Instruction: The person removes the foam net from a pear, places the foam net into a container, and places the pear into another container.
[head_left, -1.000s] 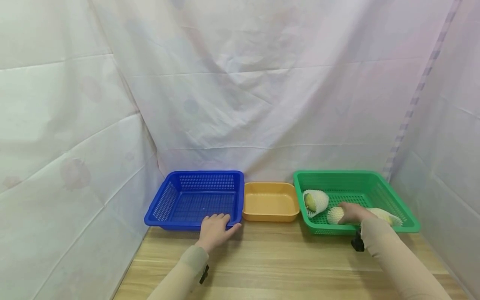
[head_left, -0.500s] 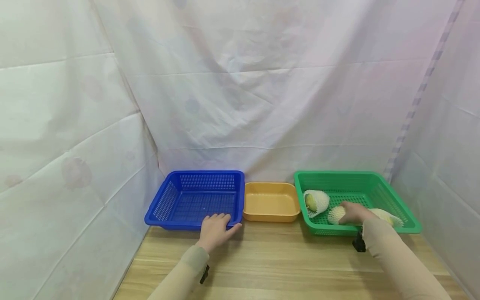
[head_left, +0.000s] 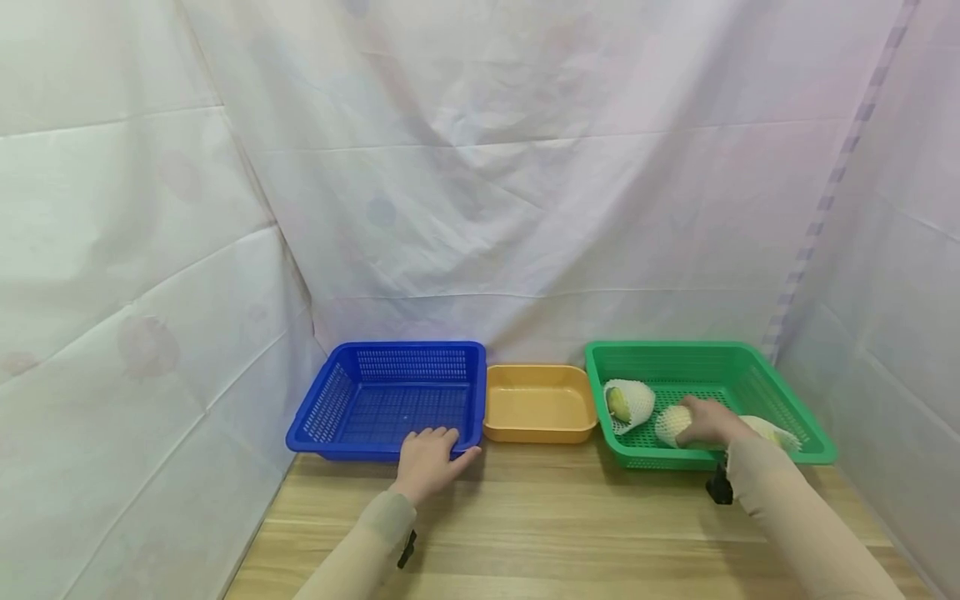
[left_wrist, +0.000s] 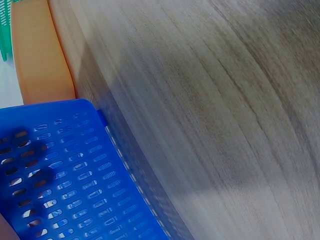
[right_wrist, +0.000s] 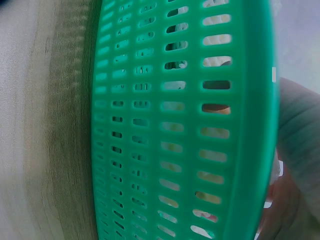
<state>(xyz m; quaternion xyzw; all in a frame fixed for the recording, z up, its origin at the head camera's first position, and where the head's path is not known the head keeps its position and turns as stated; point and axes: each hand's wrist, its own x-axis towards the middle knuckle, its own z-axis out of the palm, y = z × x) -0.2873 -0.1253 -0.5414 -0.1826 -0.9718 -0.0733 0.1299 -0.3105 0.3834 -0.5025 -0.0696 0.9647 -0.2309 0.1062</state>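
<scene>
In the head view, my right hand (head_left: 708, 422) reaches over the near rim of the green basket (head_left: 678, 354) and grips a pale round fruit in a white foam net (head_left: 672, 425). To its left lies a green fruit in a foam net (head_left: 628, 404). Another netted fruit (head_left: 770, 433) sits to the right, partly hidden by my wrist. My left hand (head_left: 426, 462) rests on the near rim of the blue basket (head_left: 408, 400), thumb out to the side. The right wrist view shows mostly the green basket's slotted wall (right_wrist: 185, 120), with part of my hand (right_wrist: 300, 135) beyond the rim.
A shallow orange tray (head_left: 542, 404) stands between the two baskets. All three sit on a wooden table (head_left: 555, 517), against a hanging white cloth (head_left: 465, 208). Cloth walls also close in the left and right sides.
The gripped fruit has tilted or risen slightly with my right hand. My left hand stays on the blue basket's rim. The whole head view shifts a little.
</scene>
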